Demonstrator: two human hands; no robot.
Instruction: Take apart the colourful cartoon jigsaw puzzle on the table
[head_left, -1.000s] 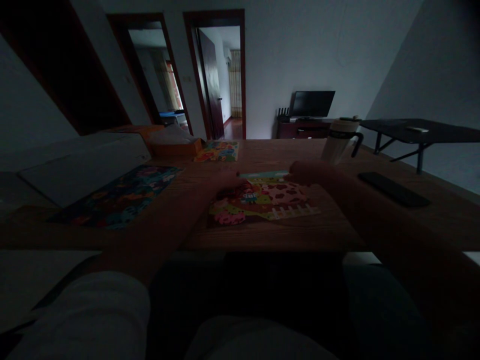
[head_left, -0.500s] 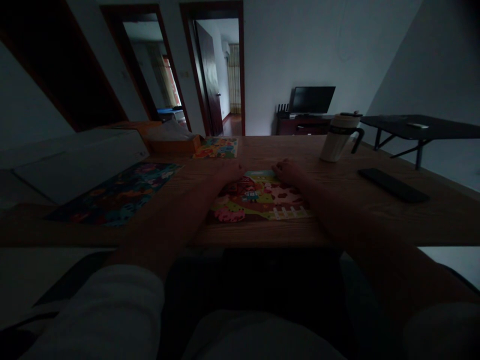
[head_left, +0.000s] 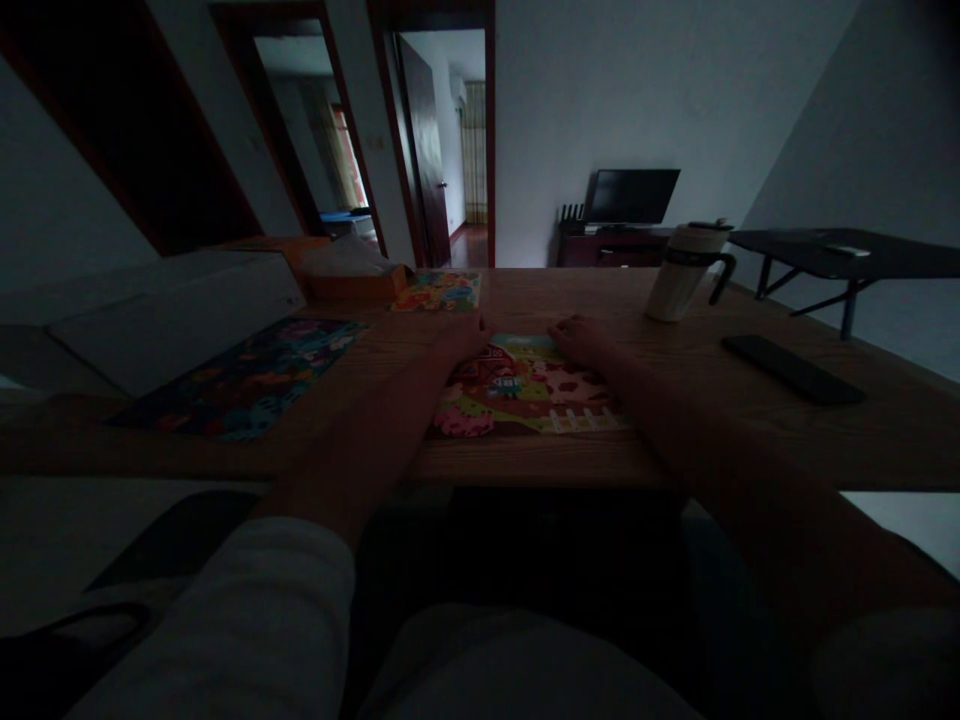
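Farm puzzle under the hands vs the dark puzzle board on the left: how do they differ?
The farm puzzle lies straight in front of the person, with the left hand and right hand resting on its far corners; the dark puzzle board lies off to the left, untouched. The farm puzzle shows pale greens and pinks; the dark puzzle board is mostly deep blue. The dark puzzle board looks larger. Both lie flat on the wooden table.

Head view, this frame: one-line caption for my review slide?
Both hands, left hand and right hand, rest on the far edge of a colourful farm puzzle on a dim wooden table.
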